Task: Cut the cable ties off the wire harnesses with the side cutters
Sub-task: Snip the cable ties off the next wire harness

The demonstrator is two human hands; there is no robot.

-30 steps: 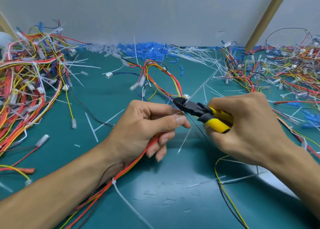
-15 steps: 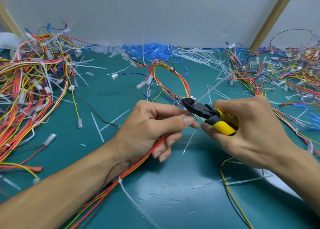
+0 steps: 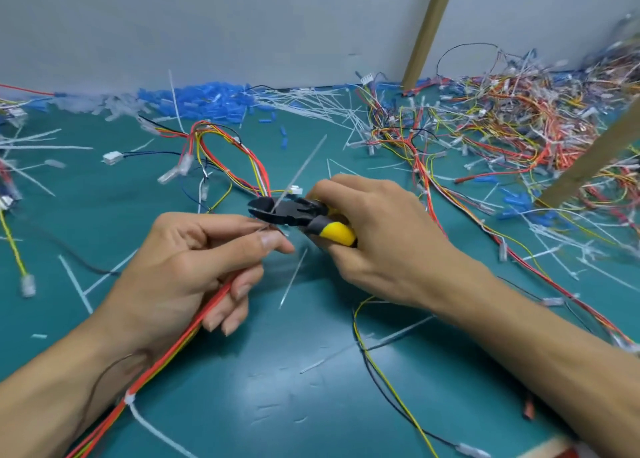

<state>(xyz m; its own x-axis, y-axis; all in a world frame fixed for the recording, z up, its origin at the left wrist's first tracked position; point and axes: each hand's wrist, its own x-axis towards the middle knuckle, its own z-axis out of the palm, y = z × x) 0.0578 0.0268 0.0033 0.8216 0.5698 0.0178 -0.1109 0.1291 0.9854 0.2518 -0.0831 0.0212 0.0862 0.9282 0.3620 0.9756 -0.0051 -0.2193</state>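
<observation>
My left hand (image 3: pixel 194 267) grips a wire harness (image 3: pixel 207 312) of red, orange and yellow wires that runs from my wrist up through my fingers to a loop on the mat. My right hand (image 3: pixel 381 239) holds the side cutters (image 3: pixel 294 213), black jaws and yellow handles, with the jaws just above my left thumb and forefinger. A white cable tie tail (image 3: pixel 304 167) sticks up from the jaws. A second white cable tie (image 3: pixel 130 398) binds the harness near my left wrist.
A green mat (image 3: pixel 311 405) carries scattered cut tie tails. A large heap of harnesses (image 3: pixel 502 128) lies at the right, blue sleeves (image 3: pixel 207 101) along the back wall, more harnesses at the left edge. A wooden post (image 3: pixel 429 32) stands behind; a wooden strip (image 3: pixel 588 160) crosses at right.
The view has swung to the right and down. The cutter jaws have moved left onto the tie by my left fingertips. My left hand keeps its hold on the harness.
</observation>
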